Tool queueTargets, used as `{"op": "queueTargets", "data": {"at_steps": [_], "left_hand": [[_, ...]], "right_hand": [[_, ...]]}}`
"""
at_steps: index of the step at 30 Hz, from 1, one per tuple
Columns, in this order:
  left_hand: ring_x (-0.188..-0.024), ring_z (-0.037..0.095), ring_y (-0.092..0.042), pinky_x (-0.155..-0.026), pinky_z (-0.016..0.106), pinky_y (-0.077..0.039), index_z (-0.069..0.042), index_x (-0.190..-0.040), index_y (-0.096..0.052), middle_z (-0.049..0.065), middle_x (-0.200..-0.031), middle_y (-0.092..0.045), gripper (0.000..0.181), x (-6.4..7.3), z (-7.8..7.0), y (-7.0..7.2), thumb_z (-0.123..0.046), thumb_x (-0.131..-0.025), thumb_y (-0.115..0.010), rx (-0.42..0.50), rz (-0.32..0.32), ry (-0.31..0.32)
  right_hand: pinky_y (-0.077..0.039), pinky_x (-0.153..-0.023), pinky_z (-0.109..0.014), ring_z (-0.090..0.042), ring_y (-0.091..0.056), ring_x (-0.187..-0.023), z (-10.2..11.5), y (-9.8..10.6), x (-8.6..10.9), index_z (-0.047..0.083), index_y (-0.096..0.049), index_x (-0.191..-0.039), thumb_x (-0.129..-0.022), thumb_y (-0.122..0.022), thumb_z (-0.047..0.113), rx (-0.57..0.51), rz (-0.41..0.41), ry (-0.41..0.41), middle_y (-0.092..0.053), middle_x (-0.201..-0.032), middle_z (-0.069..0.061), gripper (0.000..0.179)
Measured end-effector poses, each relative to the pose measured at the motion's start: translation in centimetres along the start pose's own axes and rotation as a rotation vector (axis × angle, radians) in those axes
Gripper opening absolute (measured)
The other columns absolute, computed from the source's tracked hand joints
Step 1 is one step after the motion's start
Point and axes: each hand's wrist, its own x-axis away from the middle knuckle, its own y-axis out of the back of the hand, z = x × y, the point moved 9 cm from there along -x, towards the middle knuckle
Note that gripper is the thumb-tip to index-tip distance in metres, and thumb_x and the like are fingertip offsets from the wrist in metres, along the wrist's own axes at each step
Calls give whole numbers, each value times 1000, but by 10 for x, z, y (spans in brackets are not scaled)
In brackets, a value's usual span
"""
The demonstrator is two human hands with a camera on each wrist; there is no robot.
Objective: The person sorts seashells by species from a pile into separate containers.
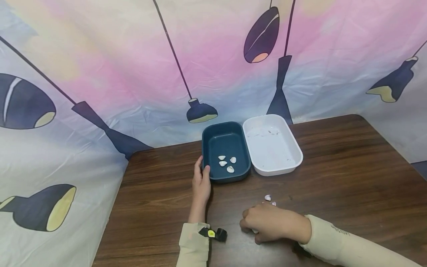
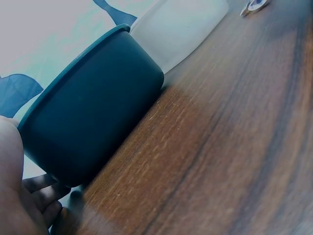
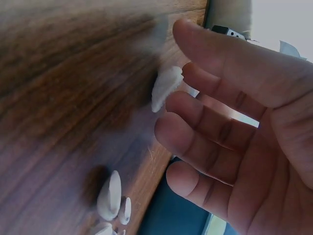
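My left hand holds the near left side of a dark teal tray, thumb at the rim and fingers along the outer wall. Several white seashells lie inside that tray. Low over the table, my right hand has loosely bent fingers around a white seashell. In the right wrist view its fingertips are right at the shell's edge, while the thumb stands apart from it. More shells lie on the wood beyond this hand, partly hidden behind it in the head view.
A white tray with small dark specks in it stands against the teal tray's right side. Both sit near the back edge of the brown wooden table. Behind it hangs a cloth printed with lamps.
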Motion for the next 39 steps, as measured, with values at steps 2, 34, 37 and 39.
{"op": "queueTargets", "data": {"at_steps": [2,34,37,39], "left_hand": [[-153,33,-36,-123,60,-27,-20,-163,-39,11,-166,-40,50,0,0,0,-26,-114,-46,2,1,2],[-152,34,-39,-122,61,-28,-21,-163,-39,12,-165,-42,50,1,1,0,-29,-114,-46,6,1,3],[-152,34,-39,-122,61,-28,-21,-163,-38,12,-166,-41,50,1,1,0,-29,-114,-46,9,6,-3],[-152,34,-39,-122,61,-28,-21,-163,-38,11,-166,-41,50,1,0,0,-29,-114,-46,11,6,-1]], "right_hand": [[-42,-59,-25,-1,-47,-66,1,-1,0,25,-74,-90,-76,-92,17,3,-4,6,-56,-77,14,25],[-48,-64,-22,0,-54,-74,-4,2,0,24,-74,-90,-81,-86,9,-59,7,28,-58,-83,14,22],[-51,-68,-21,0,-57,-77,-6,12,0,23,-75,-94,-81,-86,8,-90,16,27,-61,-86,14,22],[-53,-71,-23,0,-59,-79,-8,22,-1,22,-75,-96,-82,-86,9,-80,17,27,-63,-88,13,22]]}}
